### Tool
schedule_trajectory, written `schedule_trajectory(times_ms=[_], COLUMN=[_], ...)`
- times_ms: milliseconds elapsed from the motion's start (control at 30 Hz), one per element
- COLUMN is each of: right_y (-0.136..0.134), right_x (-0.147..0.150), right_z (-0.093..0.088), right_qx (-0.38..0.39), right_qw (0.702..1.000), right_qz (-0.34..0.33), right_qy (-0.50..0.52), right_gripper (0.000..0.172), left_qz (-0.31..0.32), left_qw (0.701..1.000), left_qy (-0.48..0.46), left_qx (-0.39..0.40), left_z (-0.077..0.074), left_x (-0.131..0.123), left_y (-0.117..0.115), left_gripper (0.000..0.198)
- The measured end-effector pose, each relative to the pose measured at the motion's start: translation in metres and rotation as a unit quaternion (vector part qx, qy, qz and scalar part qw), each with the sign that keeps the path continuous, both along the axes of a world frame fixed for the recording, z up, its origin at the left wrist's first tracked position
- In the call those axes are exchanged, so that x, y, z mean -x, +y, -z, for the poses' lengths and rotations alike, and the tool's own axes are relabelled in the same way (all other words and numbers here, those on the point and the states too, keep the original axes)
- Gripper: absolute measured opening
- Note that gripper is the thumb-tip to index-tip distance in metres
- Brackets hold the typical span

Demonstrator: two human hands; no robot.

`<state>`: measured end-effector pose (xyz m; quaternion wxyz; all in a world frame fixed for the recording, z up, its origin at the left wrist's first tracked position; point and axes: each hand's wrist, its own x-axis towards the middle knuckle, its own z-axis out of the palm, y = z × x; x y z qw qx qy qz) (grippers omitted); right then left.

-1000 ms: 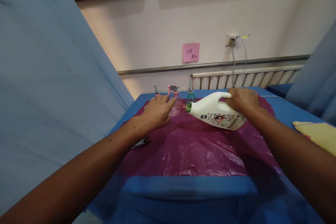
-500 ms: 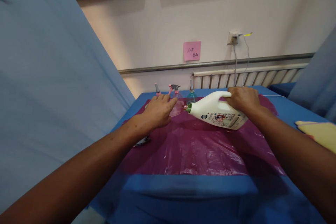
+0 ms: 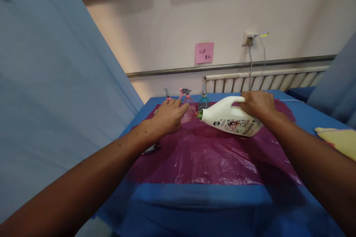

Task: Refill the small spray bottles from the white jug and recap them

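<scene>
My right hand (image 3: 258, 103) is closed round the handle of a white detergent jug (image 3: 229, 117), which is tipped with its mouth to the left. At that mouth, a green spout (image 3: 200, 115) meets the threaded neck of a clear, pink-tinted bottle (image 3: 196, 114). My left hand (image 3: 170, 116) is curled over this bottle, hiding most of its body. Just behind stands a pink spray bottle (image 3: 189, 100) with a grey and pink trigger. A blue spray bottle (image 3: 204, 100) is to its right. Another sprayer head (image 3: 167, 93) shows above my left hand.
A shiny purple plastic sheet (image 3: 205, 159) covers part of the blue table (image 3: 200, 194). Partly behind my left forearm lies a dark and silver object (image 3: 151, 148). A yellow cloth (image 3: 338, 140) is at the right. Blue curtain (image 3: 55, 81) hangs at left; wall socket (image 3: 248, 39) cords run down behind.
The view has shifted very slightly. Both hands, the jug and the bottle stay in nearly the same places.
</scene>
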<state>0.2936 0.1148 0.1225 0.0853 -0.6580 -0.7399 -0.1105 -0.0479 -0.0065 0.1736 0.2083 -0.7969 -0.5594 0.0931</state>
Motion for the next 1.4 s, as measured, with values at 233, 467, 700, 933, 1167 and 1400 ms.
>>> schedule_trajectory(times_ms=[233,467,700,933,1167,1400], right_y=[0.001,-0.001,0.001,0.003,0.004,0.003], right_x=[-0.002,0.000,0.001,0.002,0.001,0.001], right_z=[0.002,-0.001,-0.001,-0.002,-0.002,-0.002], right_qx=[-0.001,0.000,0.005,0.011,0.004,0.004], right_qw=[1.000,1.000,1.000,1.000,1.000,1.000], right_qz=[-0.001,-0.005,-0.008,-0.006,-0.013,-0.011], right_qy=[-0.002,0.006,0.003,0.001,0.005,0.006], right_gripper=[0.059,0.061,0.063,0.064,0.059,0.061], left_qz=[0.004,0.005,0.009,0.009,0.007,0.014], left_qw=[1.000,0.999,0.999,0.999,0.998,0.998], left_qy=[0.005,0.035,0.038,0.048,0.054,0.057], left_qx=[0.003,0.007,0.004,0.010,0.017,0.019], left_z=[-0.002,-0.006,-0.006,-0.007,-0.009,-0.015], left_x=[-0.001,-0.004,-0.004,-0.004,-0.007,-0.010], left_y=[0.000,0.001,0.001,0.001,0.000,-0.001], left_gripper=[0.073,0.076,0.074,0.073,0.071,0.068])
